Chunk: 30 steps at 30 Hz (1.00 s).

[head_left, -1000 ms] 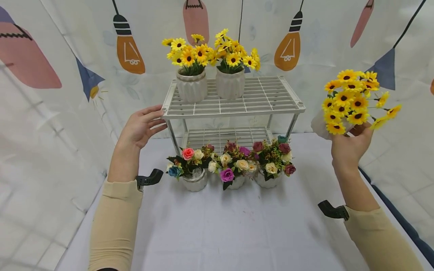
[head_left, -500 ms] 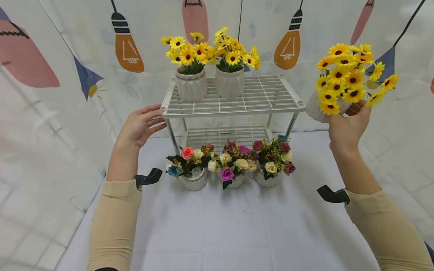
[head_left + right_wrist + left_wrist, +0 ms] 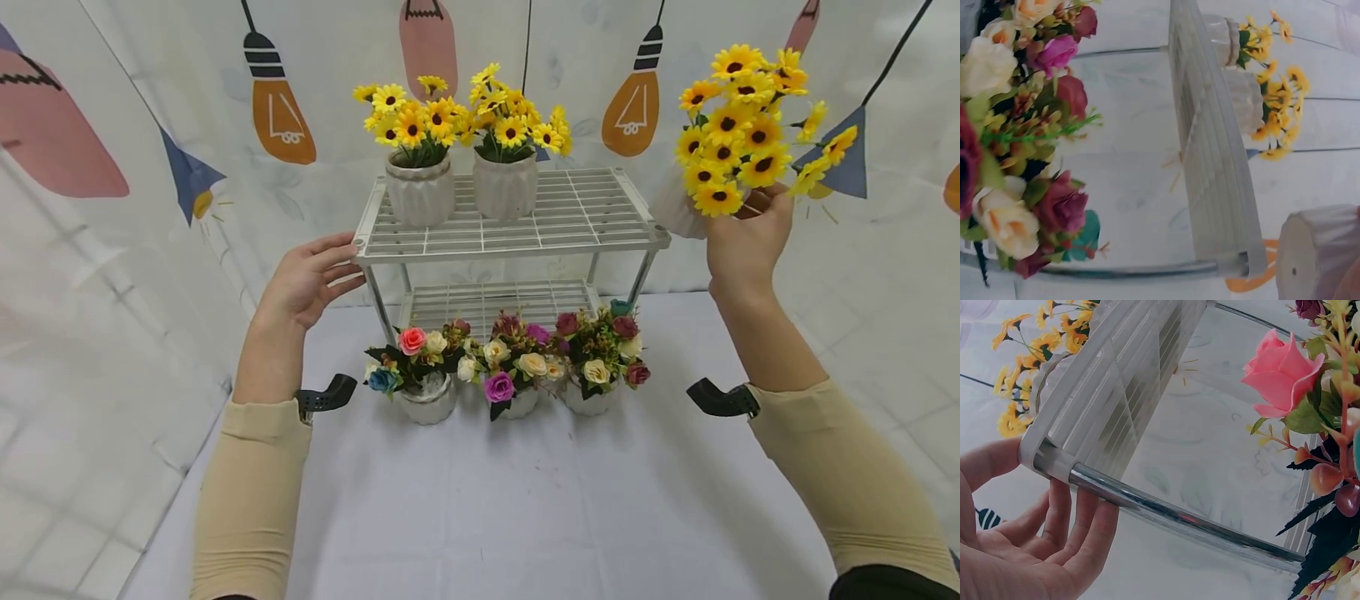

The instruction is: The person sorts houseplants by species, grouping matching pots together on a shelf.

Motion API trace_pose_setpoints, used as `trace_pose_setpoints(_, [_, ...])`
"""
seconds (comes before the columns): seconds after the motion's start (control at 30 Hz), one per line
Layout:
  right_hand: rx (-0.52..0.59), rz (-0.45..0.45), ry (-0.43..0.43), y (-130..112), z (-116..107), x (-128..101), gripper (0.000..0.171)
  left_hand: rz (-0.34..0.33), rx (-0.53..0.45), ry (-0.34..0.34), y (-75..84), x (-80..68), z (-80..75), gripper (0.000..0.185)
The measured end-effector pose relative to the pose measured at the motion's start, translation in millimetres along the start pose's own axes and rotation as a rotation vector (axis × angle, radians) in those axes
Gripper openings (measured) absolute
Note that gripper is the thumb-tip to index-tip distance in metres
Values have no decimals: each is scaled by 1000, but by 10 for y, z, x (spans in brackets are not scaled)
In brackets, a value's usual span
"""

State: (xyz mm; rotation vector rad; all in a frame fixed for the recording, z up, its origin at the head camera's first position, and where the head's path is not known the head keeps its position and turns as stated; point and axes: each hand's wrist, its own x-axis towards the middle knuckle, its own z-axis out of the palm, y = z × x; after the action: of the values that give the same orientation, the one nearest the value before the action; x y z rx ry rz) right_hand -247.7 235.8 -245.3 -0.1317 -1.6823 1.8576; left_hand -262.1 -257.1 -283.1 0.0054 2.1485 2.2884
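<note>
In the head view my left hand (image 3: 309, 279) holds the left front corner of a white two-tier wire rack (image 3: 517, 246). Its thumb lies at the top corner while the fingers touch the metal post (image 3: 1166, 515) below. My right hand (image 3: 750, 242) grips a white flowerpot (image 3: 677, 204) of yellow daisy-like flowers (image 3: 731, 125), raised beside the rack's right end. In the right wrist view this pot (image 3: 1316, 256) appears tilted, its base with a small hole showing. Two similar pots, a left one (image 3: 420, 192) and a right one (image 3: 506, 185), stand on the top tier.
Three white pots of mixed artificial roses, left (image 3: 427, 400), middle (image 3: 521, 404) and right (image 3: 588, 398), stand on the white-covered table (image 3: 480, 500) before the lower tier (image 3: 502, 300). A printed curtain (image 3: 187, 100) hangs behind.
My right hand has lifted the potted yellow flowers higher and brought them left, closer to the rack's right end. My left hand stays at the rack's corner.
</note>
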Motion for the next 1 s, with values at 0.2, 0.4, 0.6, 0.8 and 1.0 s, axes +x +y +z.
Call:
trace_pose_setpoints(0.2, [-4, 33, -53, -21, 245, 63, 69, -4, -8, 1, -15, 9, -13, 65])
trace_pose_setpoints(0.4, [-34, 73, -89, 0, 478, 120, 68, -3, -11, -7, -7, 6, -16, 64])
trace_pose_setpoints(0.6, [-40, 57, -137, 47, 671, 157, 65, -2, -9, -13, -10, -3, -16, 66])
trace_pose_setpoints(0.8, [-100, 92, -165, 112, 811, 221, 68, 2, -17, -20, 3, -7, -21, 66])
trace_pose_setpoints(1.0, [-159, 152, -169, 165, 947, 275, 71, 0, -14, -19, -4, 1, -16, 66])
